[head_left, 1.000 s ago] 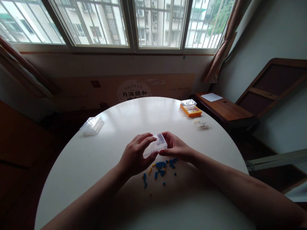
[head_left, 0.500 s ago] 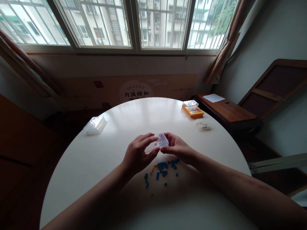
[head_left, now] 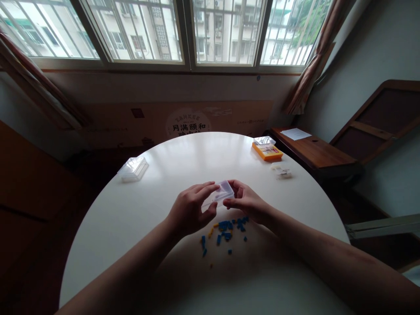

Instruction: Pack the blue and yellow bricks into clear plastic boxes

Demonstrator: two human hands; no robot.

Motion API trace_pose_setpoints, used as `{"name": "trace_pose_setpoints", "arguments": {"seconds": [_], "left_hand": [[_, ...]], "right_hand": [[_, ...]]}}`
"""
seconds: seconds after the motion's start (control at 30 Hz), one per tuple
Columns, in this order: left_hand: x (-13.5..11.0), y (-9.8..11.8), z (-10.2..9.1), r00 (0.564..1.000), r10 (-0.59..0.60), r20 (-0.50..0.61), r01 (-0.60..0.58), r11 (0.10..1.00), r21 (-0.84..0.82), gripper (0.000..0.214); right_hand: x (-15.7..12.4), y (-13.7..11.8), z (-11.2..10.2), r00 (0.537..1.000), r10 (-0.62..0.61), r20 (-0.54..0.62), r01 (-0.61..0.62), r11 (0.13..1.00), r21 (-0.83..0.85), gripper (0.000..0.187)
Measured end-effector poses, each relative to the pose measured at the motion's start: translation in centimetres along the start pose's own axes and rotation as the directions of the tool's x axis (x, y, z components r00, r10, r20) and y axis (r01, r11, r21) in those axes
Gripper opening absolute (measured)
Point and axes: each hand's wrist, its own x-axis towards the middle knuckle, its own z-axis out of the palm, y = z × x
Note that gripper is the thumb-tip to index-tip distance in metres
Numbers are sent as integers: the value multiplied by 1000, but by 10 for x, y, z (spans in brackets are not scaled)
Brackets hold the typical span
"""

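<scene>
A small clear plastic box (head_left: pixel 225 190) is held just above the table between my two hands. My right hand (head_left: pixel 246 201) grips its right end, thumb on the near side and fingers behind. From the left, my left hand (head_left: pixel 190 209) curves round the other end, fingers over the top and thumb low at the near side; part of the box is hidden behind it. Whether the box has anything inside cannot be made out. Below the hands lies a loose scatter of small blue building bricks (head_left: pixel 225 225) with a few yellow bricks (head_left: pixel 210 232) among them.
The round white table (head_left: pixel 114 236) carries a clear plastic case (head_left: pixel 134 169) at far left. At far right are an orange box (head_left: pixel 267 152) and a small clear packet (head_left: pixel 281 170). A wooden side table (head_left: pixel 321 151) with paper stands beyond the right edge.
The whole view has shifted slightly, so everything sits a little further right. My left thumb has moved a bit away from the box's near side. The bricks lie as before.
</scene>
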Motion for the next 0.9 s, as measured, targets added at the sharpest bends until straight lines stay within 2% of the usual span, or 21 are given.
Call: {"name": "trace_pose_setpoints", "arguments": {"seconds": [0.2,0.33,0.47,0.57,0.63,0.73,0.83,0.9], "left_hand": [[2,1,3,988,104,-118,-89,989,121,34],[4,1,1,979,104,-176,-88,992,92,31],[3,2,-5,986,15,-166,-18,1000,-15,29],[2,-1,-8,979,-179,-97,152,960,-237,28],[1,-6,-7,934,-355,-45,294,832,-471,30],[4,-14,-1,804,-594,26,411,524,-746,39],[8,-20,4,669,-737,94,427,278,-860,39],[10,-21,5,614,-776,144,422,169,-891,33]], "right_hand": [[-2,-1,15,998,-1,-59,10,990,140,64],[-3,-2,19,999,5,-49,3,986,165,64],[-2,0,14,999,-28,-17,30,988,153,62],[-2,1,6,998,-40,56,33,992,122,62],[-1,2,2,993,-47,104,37,994,99,65],[-2,2,-1,989,-69,130,63,997,50,67],[-4,3,2,984,-115,136,113,993,19,67],[-5,4,5,980,-132,149,131,991,21,68]]}}
